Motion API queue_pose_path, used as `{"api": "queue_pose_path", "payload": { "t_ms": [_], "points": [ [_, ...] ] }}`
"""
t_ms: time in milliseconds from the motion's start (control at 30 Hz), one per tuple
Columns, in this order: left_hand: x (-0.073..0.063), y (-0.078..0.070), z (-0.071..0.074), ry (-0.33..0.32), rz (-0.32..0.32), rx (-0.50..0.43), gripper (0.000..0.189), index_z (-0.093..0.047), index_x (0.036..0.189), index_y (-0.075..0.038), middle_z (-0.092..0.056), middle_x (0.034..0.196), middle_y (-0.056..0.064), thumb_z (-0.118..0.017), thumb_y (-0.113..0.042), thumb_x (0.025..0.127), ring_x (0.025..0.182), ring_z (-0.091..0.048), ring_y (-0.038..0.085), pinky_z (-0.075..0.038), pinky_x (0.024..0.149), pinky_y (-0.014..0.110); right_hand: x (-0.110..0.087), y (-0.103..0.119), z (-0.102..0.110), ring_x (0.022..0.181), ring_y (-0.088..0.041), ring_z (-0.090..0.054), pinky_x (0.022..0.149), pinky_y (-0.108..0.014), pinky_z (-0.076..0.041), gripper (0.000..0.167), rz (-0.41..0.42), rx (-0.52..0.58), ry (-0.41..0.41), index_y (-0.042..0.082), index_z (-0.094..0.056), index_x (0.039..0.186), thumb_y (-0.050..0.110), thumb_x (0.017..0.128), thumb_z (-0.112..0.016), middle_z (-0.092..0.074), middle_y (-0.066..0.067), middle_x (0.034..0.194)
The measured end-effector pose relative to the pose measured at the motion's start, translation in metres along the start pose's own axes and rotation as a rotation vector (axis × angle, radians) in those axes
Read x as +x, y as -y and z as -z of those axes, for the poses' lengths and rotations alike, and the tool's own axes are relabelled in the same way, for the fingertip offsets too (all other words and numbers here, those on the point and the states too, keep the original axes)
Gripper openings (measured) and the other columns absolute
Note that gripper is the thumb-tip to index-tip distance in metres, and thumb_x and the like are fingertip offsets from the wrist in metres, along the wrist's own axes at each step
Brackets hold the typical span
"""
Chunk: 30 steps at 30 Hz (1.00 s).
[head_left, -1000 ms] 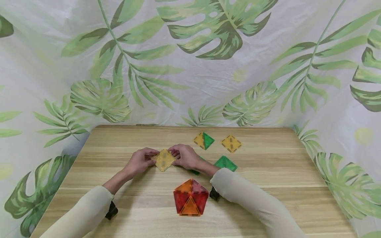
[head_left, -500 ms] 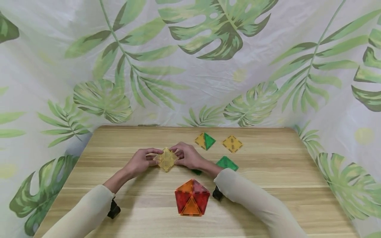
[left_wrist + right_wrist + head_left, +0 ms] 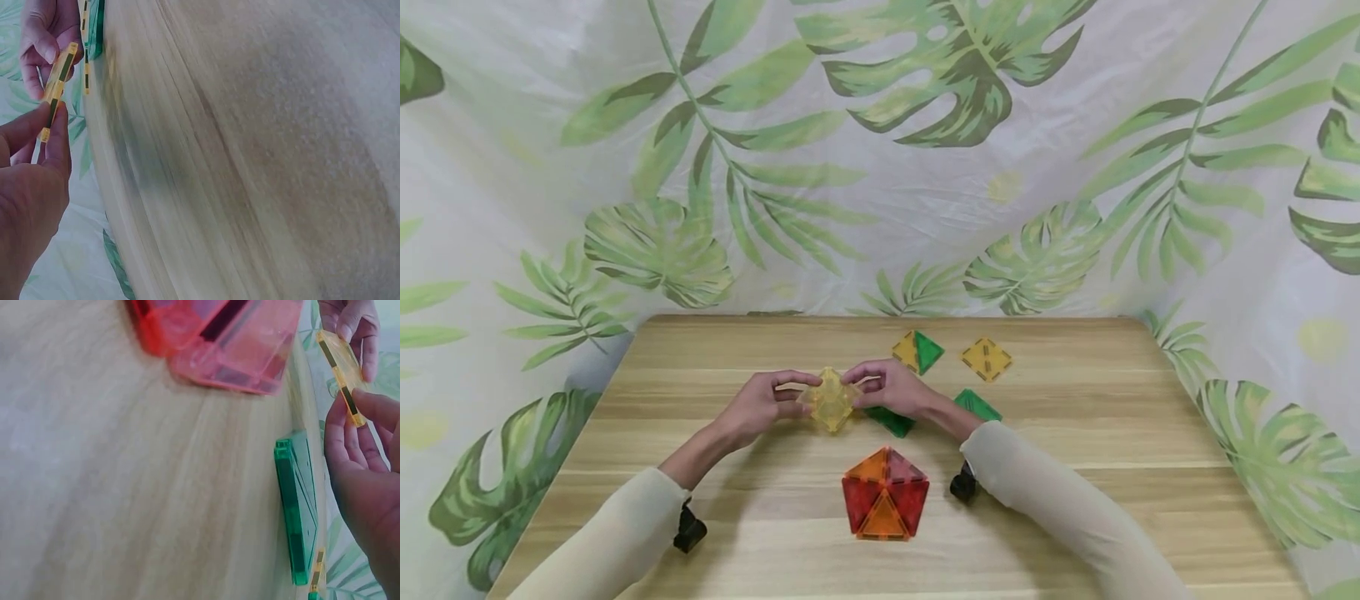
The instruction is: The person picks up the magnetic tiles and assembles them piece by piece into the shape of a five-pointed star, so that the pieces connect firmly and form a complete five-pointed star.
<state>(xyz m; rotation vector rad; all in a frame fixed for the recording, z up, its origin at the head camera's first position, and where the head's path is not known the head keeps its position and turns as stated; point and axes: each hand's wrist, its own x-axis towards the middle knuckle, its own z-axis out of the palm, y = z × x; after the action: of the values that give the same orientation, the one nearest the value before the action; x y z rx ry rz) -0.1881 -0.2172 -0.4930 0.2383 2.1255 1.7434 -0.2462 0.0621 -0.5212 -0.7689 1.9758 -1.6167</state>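
Between both hands, raised off the wooden table, are translucent yellow magnetic tiles, overlapping into a pointed, diamond-like outline in the head view. My left hand pinches the left side between thumb and fingers. On the opposite side my right hand pinches it too. Edge-on in the left wrist view, the yellow tile shows dark magnet strips along its rim; the right wrist view shows the same on the yellow tile. Green magnetic tiles lie below the right hand, partly covered by it.
A red and orange pentagonal dome of magnetic tiles stands nearer the front. Behind the right forearm lie another green tile pair, a yellow-and-green pair and a yellow pair. A leaf-patterned cloth hangs behind the table.
Both hands have shifted right with the yellow tiles, which have turned from a single diamond to an overlapping outline. More of the green tiles below the right hand shows.
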Motion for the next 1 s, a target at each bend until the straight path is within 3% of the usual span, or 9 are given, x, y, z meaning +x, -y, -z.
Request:
{"api": "queue_pose_path", "payload": {
  "t_ms": [233, 433, 567, 733, 1000],
  "points": [
    [-0.004, -0.001, -0.008, 0.043, -0.001, -0.043, 0.042, -0.066, 0.134, 0.008, -0.056, 0.149, 0.029, -0.073, 0.008, 0.093, 0.121, -0.07, 0.034, -0.06, 0.098, 0.044, -0.012, 0.003, 0.006, 0.106, -0.016, -0.071, 0.093, -0.029, -0.059, 0.034, -0.06, 0.063, 0.023, 0.006, -0.074, 0.126, 0.0, 0.093, -0.08, -0.073, -0.006, 0.125],
    [-0.011, 0.0, -0.012, 0.106, -0.009, -0.022, 0.038, -0.069, 0.128, 0.009, -0.063, 0.141, 0.028, -0.076, 0.007, 0.091, 0.115, -0.073, 0.03, -0.061, 0.095, 0.04, -0.024, 0.004, 0.006, 0.11, -0.018, -0.07, 0.099, -0.032, -0.057, 0.036, -0.091, 0.062, 0.08, 0.005, -0.073, 0.127, -0.001, 0.092, -0.08, -0.074, -0.007, 0.127],
    [-0.013, 0.002, -0.017, 0.131, -0.016, -0.015, 0.036, -0.069, 0.125, 0.009, -0.065, 0.136, 0.027, -0.076, 0.01, 0.089, 0.115, -0.073, 0.033, -0.062, 0.093, 0.037, -0.028, 0.004, 0.005, 0.114, -0.018, -0.069, 0.101, -0.031, -0.056, 0.038, -0.1, 0.13, 0.11, 0.0, -0.071, 0.128, -0.006, 0.091, -0.078, -0.072, -0.008, 0.13],
    [-0.016, 0.001, -0.027, 0.149, -0.03, -0.027, 0.033, -0.069, 0.12, 0.009, -0.065, 0.132, 0.025, -0.076, 0.012, 0.088, 0.114, -0.073, 0.036, -0.062, 0.092, 0.038, -0.034, 0.003, 0.004, 0.108, -0.017, -0.07, 0.092, -0.028, -0.059, 0.04, -0.092, 0.229, 0.146, -0.009, -0.066, 0.129, -0.014, 0.089, -0.073, -0.073, -0.011, 0.125],
    [-0.018, 0.002, -0.043, 0.187, -0.062, -0.001, 0.026, -0.063, 0.107, 0.011, -0.064, 0.12, 0.021, -0.077, 0.015, 0.086, 0.103, -0.075, 0.025, -0.063, 0.085, 0.034, -0.044, 0.002, 0.007, 0.102, -0.016, -0.07, 0.085, -0.025, -0.06, 0.041, -0.158, 0.31, 0.196, -0.013, -0.063, 0.128, -0.021, 0.088, -0.068, -0.072, -0.006, 0.116]
  ]
}}
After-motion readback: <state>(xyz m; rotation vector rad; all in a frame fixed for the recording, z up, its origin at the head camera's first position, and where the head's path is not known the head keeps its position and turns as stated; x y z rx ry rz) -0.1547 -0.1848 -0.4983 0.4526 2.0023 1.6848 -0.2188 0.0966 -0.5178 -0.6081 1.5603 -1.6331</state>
